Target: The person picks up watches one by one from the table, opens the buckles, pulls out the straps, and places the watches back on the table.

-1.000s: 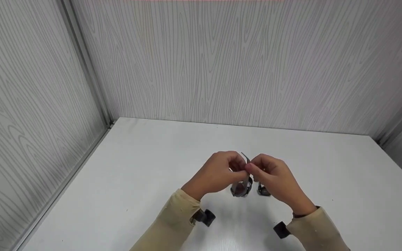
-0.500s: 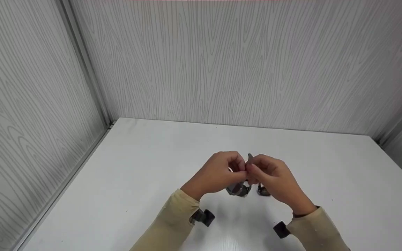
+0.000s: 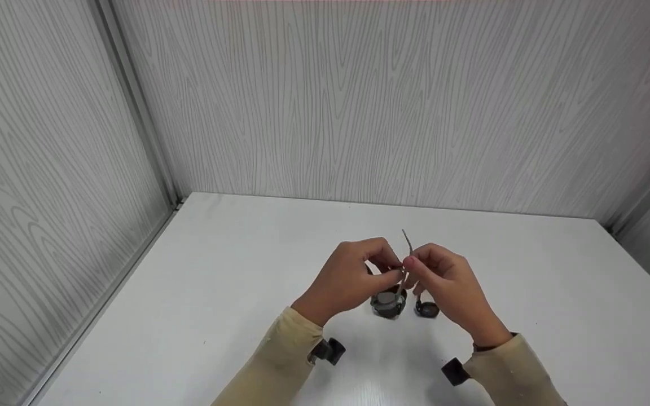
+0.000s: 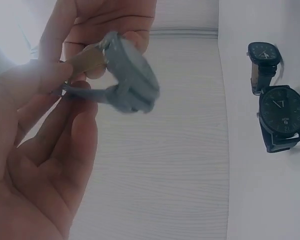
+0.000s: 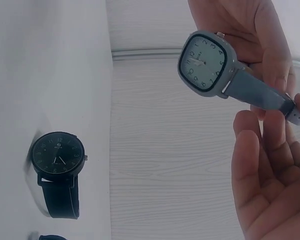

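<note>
A grey wristwatch (image 5: 204, 64) with a rounded-square dial hangs from its strap between my two hands. My left hand (image 3: 347, 276) pinches the strap beside the buckle. Opposite it, my right hand (image 3: 449, 282) pinches the strap (image 3: 408, 242), whose free end sticks up above the fingertips. In the left wrist view the grey watch case (image 4: 132, 75) is blurred and seen from its side. The fingers partly hide the buckle (image 5: 288, 106), so I cannot tell whether it is fastened.
On the white table (image 3: 246, 254) lie a round black watch (image 5: 58, 156) and a smaller dark square watch (image 4: 264, 54), both just beyond and below my hands. Wood-grain panels (image 3: 325, 113) wall the table at the back and sides.
The strap end has turned and now stands higher above the fingers. My hands have shifted slightly up, and the hanging watch case has swung a little. The watches on the table stay put.
</note>
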Demonstrator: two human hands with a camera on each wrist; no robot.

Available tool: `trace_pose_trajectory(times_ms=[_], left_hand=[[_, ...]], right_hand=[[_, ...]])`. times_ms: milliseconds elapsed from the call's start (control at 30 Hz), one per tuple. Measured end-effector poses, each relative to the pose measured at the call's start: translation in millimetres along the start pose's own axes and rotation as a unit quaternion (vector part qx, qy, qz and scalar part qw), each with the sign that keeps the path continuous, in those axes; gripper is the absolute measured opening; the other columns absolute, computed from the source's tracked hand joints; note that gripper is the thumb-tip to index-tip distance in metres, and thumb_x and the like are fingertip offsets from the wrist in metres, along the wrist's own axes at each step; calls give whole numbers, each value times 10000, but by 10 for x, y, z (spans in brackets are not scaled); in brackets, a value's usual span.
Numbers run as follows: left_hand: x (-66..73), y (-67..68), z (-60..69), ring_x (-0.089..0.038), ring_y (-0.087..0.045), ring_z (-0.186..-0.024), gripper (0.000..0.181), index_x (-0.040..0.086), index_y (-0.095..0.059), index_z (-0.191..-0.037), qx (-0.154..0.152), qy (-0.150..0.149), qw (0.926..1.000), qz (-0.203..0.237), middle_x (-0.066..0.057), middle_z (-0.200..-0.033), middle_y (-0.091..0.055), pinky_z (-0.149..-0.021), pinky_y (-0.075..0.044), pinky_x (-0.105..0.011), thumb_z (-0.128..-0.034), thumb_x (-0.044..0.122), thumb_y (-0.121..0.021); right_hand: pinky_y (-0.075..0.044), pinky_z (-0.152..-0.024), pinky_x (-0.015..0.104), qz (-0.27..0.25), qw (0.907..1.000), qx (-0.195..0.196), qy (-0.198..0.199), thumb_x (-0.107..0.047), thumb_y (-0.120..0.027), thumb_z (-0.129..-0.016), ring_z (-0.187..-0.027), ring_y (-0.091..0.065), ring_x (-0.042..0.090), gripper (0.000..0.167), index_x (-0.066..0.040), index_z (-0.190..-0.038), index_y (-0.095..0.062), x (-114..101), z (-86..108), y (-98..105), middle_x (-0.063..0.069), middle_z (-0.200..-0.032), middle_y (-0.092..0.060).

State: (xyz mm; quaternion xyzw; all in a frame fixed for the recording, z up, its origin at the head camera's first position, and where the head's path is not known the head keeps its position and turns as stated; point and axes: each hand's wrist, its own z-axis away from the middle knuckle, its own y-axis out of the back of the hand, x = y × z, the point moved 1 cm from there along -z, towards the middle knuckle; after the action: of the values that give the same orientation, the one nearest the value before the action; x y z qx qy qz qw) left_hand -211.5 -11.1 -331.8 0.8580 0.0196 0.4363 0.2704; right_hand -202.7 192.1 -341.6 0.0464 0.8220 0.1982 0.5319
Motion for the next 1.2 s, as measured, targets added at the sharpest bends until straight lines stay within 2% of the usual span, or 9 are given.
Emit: trace_pose_trajectory(times_ms=[67, 300, 533, 700, 800, 900, 1033, 1200], left_hand=[[-1, 0, 2, -16, -667, -802, 79, 182, -723, -874, 56, -31, 10000, 4, 155, -830, -713, -670, -549, -236, -939, 205, -762], [2, -13, 5, -4, -657, -751, 135, 179, -717, -815, -100, 15, 9998, -161, 165, -789, -734, -637, -508, -217, -942, 191, -761], [6, -22, -2, 17, -660, -763, 168, 167, -698, -787, 88, 240, 9993, -288, 176, -775, -735, -691, -536, -227, -925, 223, -777], [8, -7, 3, -30, -665, -791, 214, 171, -664, -766, 48, 413, 9991, 30, 162, -760, -719, -683, -533, -243, -915, 256, -792], [0, 8, 10, -85, -667, -821, 207, 163, -648, -814, -86, 563, 9976, 389, 115, -812, -714, -694, -537, -266, -916, 268, -795], [-10, 20, 17, -111, -675, -852, 203, 157, -667, -947, -214, 803, 9944, 653, 82, -889, -713, -737, -547, -287, -918, 308, -801], [-26, 17, 14, -90, -686, -860, 263, 185, -715, -1087, -326, 1000, 9927, 596, 102, -917, -731, -768, -549, -297, -933, 389, -776], [-8, 33, 14, -69, -677, -827, 198, 210, -765, -1044, -118, 736, 9966, 349, 123, -901, -730, -738, -559, -284, -947, 384, -761]], right_hand=[[-587, -675, 298, -36, 10000, -60, 9, -165, -654, -1031, -788, -695, 240, 150, -17, -1009, -659, 6, -3, -3, 103, -864, -700], [-603, -742, 330, -141, 9995, -252, -90, -191, -657, -1032, -850, -706, 214, 183, -8, -1027, -665, 21, -5, -7, 96, -920, -714], [-589, -717, 300, -56, 9995, -255, -192, -200, -664, -1027, -822, -690, 185, 189, -11, -1032, -674, 17, -13, -1, 97, -903, -712], [-591, -720, 305, -16, 9995, -296, -81, -194, -662, -1028, -806, -687, 195, 174, -21, -1031, -674, -2, -9, -2, 92, -902, -699], [-590, -737, 319, -45, 9996, -289, 55, -184, -660, -1029, -803, -686, 209, 160, -25, -1020, -669, -14, 1, -6, 91, -896, -691], [-578, -768, 312, -68, 9997, -204, 142, -176, -663, -1027, -831, -683, 228, 143, -34, -1010, -666, -26, 11, -8, 84, -899, -689], [-554, -817, 291, -61, 9998, -34, 177, -166, -674, -1018, -896, -674, 250, 107, -59, -1014, -682, -25, 19, -10, 68, -926, -696], [-539, -864, 297, -151, 9991, -72, 393, -118, -649, -1027, -939, -658, 235, 78, -67, -1074, -684, -9, 23, -12, 75, -990, -689]])
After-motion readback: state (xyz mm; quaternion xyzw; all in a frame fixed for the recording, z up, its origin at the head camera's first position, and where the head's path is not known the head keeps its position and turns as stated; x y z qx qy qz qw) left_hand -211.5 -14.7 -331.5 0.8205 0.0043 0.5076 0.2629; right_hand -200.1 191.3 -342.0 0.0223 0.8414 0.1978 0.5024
